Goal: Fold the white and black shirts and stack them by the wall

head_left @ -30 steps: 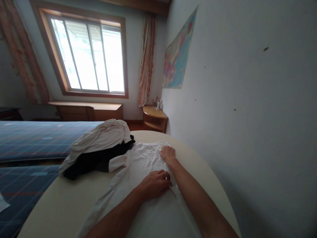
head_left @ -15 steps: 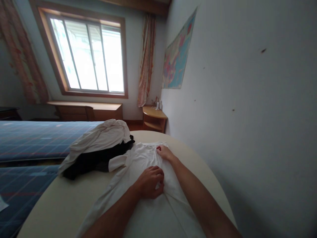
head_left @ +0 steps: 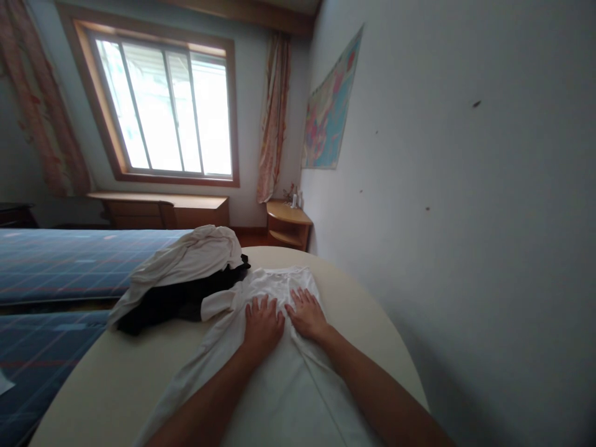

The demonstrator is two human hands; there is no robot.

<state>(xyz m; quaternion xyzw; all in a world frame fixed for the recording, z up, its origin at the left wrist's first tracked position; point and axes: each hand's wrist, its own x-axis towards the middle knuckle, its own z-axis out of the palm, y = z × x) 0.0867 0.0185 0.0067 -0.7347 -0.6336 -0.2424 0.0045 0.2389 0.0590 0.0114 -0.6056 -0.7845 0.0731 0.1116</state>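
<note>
Head view | my left hand (head_left: 263,326) and right hand (head_left: 308,315) lie flat, fingers spread, on shirt (head_left: 284,391) | right edge looks folded in; left sleeve (head_left: 218,304) sticks out, unfolded

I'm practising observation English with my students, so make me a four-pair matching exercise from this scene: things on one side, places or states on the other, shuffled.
Things
1. left hand
2. white shirt
3. black garment
4. map

Places or states
A. beneath the crumpled pale garment
B. pink and blue, up on the wall
C. laid out on the round table
D. palm down beside the right hand

Right pairs: 1-D, 2-C, 3-A, 4-B
</note>
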